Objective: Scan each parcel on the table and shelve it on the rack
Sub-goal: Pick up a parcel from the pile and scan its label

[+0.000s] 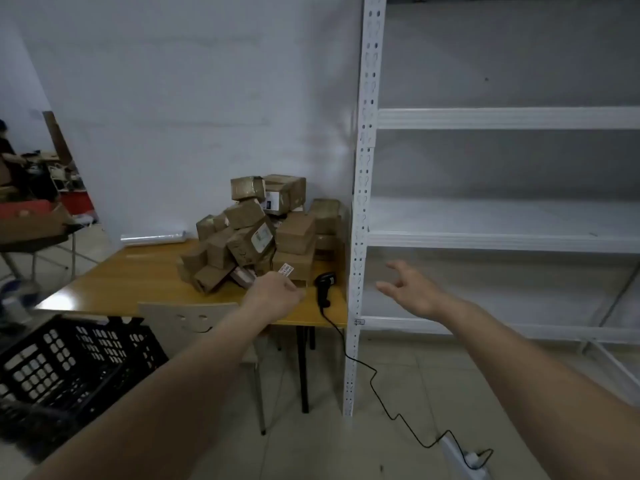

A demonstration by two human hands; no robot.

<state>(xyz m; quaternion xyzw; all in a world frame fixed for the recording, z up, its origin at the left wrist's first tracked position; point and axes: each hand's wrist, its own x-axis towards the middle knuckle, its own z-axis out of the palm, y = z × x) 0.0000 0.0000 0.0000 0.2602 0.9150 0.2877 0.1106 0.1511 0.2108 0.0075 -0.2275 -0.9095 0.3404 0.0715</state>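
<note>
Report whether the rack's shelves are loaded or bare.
Bare where visible: the white rack shows no parcels; all sit piled on the table.

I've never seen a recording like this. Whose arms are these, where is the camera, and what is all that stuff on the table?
There is no machine here: a camera worn on a person's head looks down at their own arms. The left hand pinches a small white label over the wooden table. The right hand is open and empty, in front of the white rack. On the table lie a heap of cardboard parcels and a black corded scanner.
</note>
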